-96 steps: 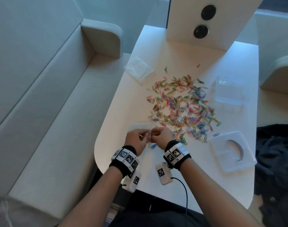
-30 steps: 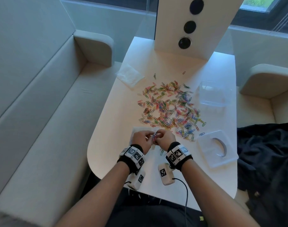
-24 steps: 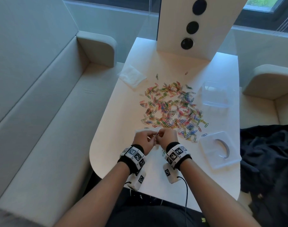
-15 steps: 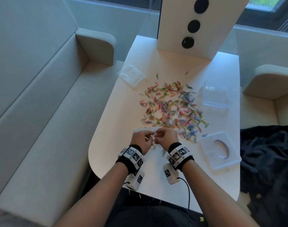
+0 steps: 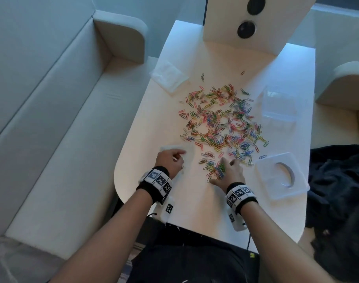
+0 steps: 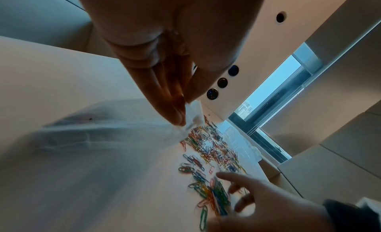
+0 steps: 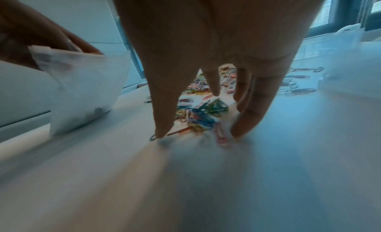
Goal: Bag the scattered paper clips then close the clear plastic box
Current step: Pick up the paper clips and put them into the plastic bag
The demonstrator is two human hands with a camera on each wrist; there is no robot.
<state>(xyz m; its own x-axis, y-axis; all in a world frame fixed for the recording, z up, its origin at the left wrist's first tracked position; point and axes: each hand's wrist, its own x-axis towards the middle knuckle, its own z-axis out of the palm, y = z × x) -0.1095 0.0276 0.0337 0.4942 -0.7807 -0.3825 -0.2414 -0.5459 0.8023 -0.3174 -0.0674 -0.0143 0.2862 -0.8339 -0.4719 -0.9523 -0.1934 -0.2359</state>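
Observation:
Several coloured paper clips [image 5: 221, 119] lie scattered across the middle of the white table [image 5: 195, 207]. My left hand [image 5: 170, 162] pinches the rim of a small clear plastic bag [image 6: 115, 131] between thumb and fingers, at the table's near left. The bag [image 7: 82, 88] hangs down to the tabletop. My right hand [image 5: 227, 170] reaches down with spread fingers [image 7: 164, 118] over a small heap of clips [image 7: 202, 114] at the pile's near edge, fingertips on the table. The clear plastic box [image 5: 279, 105] stands open at the right, its lid [image 5: 280, 174] lying nearer.
A second clear bag or wrapper [image 5: 168, 77] lies at the table's far left. A white upright panel with round black holes [image 5: 250, 27] stands at the far end. Pale benches flank the table; dark cloth [image 5: 337, 190] lies on the right seat.
My hands, together at the bag's mouth before, have parted. The right hand moved right onto the clips near the pile; the left keeps hold of the bag.

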